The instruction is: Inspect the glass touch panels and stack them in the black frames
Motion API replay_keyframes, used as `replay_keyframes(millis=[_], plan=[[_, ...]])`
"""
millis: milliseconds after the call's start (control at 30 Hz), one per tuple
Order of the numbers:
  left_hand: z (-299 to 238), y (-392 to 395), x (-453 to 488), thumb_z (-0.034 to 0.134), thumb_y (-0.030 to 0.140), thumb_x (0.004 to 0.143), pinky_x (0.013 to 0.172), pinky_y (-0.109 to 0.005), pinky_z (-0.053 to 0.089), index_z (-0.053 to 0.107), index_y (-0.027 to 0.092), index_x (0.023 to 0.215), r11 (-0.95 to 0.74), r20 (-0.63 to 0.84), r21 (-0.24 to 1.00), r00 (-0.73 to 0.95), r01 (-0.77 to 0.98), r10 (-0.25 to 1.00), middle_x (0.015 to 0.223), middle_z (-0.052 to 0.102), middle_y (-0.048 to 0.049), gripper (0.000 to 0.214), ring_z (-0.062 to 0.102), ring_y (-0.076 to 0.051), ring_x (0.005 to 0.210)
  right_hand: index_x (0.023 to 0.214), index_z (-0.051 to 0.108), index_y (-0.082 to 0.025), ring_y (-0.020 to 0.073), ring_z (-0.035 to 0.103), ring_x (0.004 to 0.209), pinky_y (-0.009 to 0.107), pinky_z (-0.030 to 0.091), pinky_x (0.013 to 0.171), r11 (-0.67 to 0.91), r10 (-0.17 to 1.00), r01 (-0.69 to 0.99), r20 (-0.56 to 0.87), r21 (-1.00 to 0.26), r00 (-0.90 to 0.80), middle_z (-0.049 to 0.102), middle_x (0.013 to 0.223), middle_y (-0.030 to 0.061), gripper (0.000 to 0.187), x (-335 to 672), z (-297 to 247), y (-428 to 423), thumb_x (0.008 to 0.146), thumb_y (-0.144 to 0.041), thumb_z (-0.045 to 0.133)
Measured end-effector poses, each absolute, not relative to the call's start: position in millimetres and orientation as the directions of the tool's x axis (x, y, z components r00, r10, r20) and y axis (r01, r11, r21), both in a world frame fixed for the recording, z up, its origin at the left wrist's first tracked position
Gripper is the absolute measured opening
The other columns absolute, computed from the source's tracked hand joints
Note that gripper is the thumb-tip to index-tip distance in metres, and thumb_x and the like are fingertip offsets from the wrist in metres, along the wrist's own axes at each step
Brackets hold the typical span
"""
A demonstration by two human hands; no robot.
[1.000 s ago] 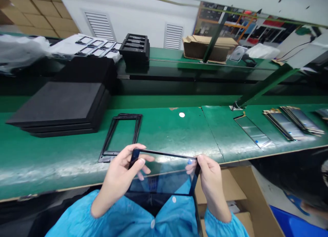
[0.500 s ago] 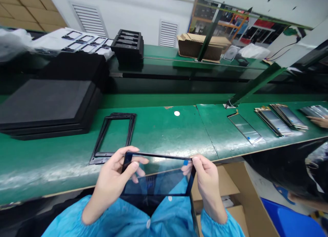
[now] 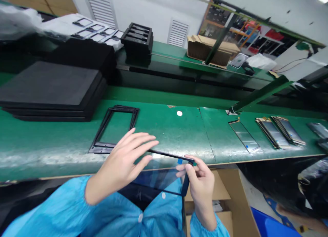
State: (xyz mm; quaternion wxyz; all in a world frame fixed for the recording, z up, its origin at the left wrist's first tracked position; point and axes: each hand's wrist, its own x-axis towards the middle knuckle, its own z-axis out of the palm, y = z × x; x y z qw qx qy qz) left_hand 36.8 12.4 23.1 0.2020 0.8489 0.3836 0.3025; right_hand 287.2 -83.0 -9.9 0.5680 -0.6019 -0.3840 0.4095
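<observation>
A thin dark glass panel (image 3: pixel 161 177) hangs over my lap at the bench's front edge. My right hand (image 3: pixel 201 182) pinches its right corner, beside a small blue tab (image 3: pixel 180 160). My left hand (image 3: pixel 126 158) lies over the panel's left end with the fingers stretched out and spread, resting on its top edge. A stack of black rectangular frames (image 3: pixel 115 127) lies on the green bench (image 3: pixel 166 131) just beyond my left hand.
Black foam sheets (image 3: pixel 51 90) are stacked at the left. Shiny panels (image 3: pixel 244 136) and piles of them (image 3: pixel 279 131) lie to the right. Black trays (image 3: pixel 137 42) and a cardboard box (image 3: pixel 210 49) stand on the rear shelf. An open carton (image 3: pixel 230 192) sits below right.
My left hand has let go of the panel's left edge and opened, fingers spreading over the top. The panel has tilted flatter. The view has shifted a little to the left.
</observation>
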Motion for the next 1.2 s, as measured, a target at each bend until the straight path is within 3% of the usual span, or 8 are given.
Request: replay_keyframes(millis=[100, 200, 300, 500, 633, 733, 833, 1200], plan=[[29, 24, 45, 0.060, 0.032, 0.107, 0.121, -0.050, 0.042, 0.080, 0.023, 0.115, -0.736, 0.332, 0.517, 0.690, 0.438, 0.644, 0.107, 0.084, -0.0034, 0.023, 0.077, -0.024, 0.101, 0.111, 0.077, -0.018, 0.0229, 0.081, 0.059, 0.029, 0.067, 0.061, -0.068, 0.931, 0.027, -0.054, -0.997, 0.360, 0.084, 0.076, 0.0083, 0.029, 281, -7, -85, 0.097, -0.044, 0.075], [31, 28, 47, 0.055, 0.033, 0.110, 0.093, -0.037, 0.057, 0.081, 0.021, 0.105, -0.753, 0.345, 0.524, 0.709, 0.398, 0.615, 0.094, 0.084, -0.0034, 0.029, 0.077, -0.022, 0.083, 0.109, 0.078, -0.018, 0.0225, 0.080, 0.056, 0.028, 0.067, 0.058, -0.060, 0.926, 0.007, -0.053, -0.998, 0.373, 0.084, 0.075, 0.0081, 0.029, 278, -5, -86, 0.096, -0.044, 0.076], [33, 24, 45, 0.053, 0.030, 0.110, 0.072, -0.031, 0.055, 0.080, 0.020, 0.105, -0.763, 0.370, 0.506, 0.698, 0.402, 0.613, 0.092, 0.083, -0.0043, 0.029, 0.076, -0.021, 0.081, 0.108, 0.078, -0.019, 0.0212, 0.079, 0.053, 0.026, 0.066, 0.055, -0.049, 0.921, -0.026, -0.056, -0.998, 0.386, 0.083, 0.072, 0.0072, 0.029, 278, -5, -86, 0.095, -0.045, 0.077], [35, 11, 54, 0.049, 0.026, 0.110, 0.066, -0.032, 0.054, 0.074, 0.017, 0.131, -0.767, 0.257, 0.472, 0.764, 0.436, 0.592, 0.096, 0.083, -0.0058, 0.034, 0.078, -0.025, 0.082, 0.109, 0.080, -0.020, 0.0208, 0.079, 0.053, 0.026, 0.065, 0.055, -0.090, 0.950, -0.058, -0.103, -0.994, 0.296, 0.083, 0.069, 0.0050, 0.027, 268, -6, -82, 0.096, -0.044, 0.077], [31, 11, 60, 0.052, 0.028, 0.108, 0.071, -0.032, 0.058, 0.075, 0.023, 0.135, -0.533, 0.076, 0.726, 0.720, 0.435, 0.690, 0.100, 0.085, -0.0040, 0.035, 0.080, -0.024, 0.080, 0.120, 0.081, -0.023, 0.0253, 0.084, 0.072, 0.034, 0.070, 0.075, -0.115, 0.977, -0.147, -0.139, -0.982, 0.163, 0.086, 0.083, 0.0062, 0.040, 266, -9, -73, 0.091, -0.050, 0.081], [27, 9, 57, 0.054, 0.036, 0.107, 0.067, -0.029, 0.062, 0.074, 0.023, 0.138, -0.097, -0.124, 0.937, 0.578, 0.335, 0.807, 0.105, 0.085, -0.0074, 0.039, 0.081, -0.022, 0.076, 0.117, 0.083, -0.023, 0.0283, 0.085, 0.082, 0.038, 0.070, 0.080, -0.126, 0.951, -0.218, -0.181, -0.968, 0.252, 0.086, 0.102, 0.0106, 0.046, 276, -13, -67, 0.092, -0.060, 0.076], [21, 2, 55, 0.058, 0.044, 0.104, 0.057, -0.027, 0.062, 0.071, 0.016, 0.141, 0.259, -0.295, 0.955, 0.454, 0.142, 0.841, 0.118, 0.083, -0.0157, 0.048, 0.082, -0.024, 0.077, 0.101, 0.087, -0.020, 0.0297, 0.084, 0.072, 0.038, 0.069, 0.071, -0.151, 0.922, -0.171, -0.201, -0.974, 0.330, 0.086, 0.087, 0.0117, 0.046, 284, -16, -65, 0.093, -0.063, 0.072], [12, -17, 54, 0.069, 0.053, 0.099, 0.059, -0.029, 0.067, 0.076, 0.014, 0.129, 0.332, -0.311, 0.943, 0.369, 0.007, 0.876, 0.125, 0.079, -0.0207, 0.050, 0.083, -0.026, 0.077, 0.068, 0.083, -0.023, 0.0245, 0.078, 0.058, 0.033, 0.065, 0.063, -0.078, 0.952, -0.049, -0.089, -0.996, 0.294, 0.081, 0.066, 0.0069, 0.050, 278, 0, -61, 0.099, -0.059, 0.066]])
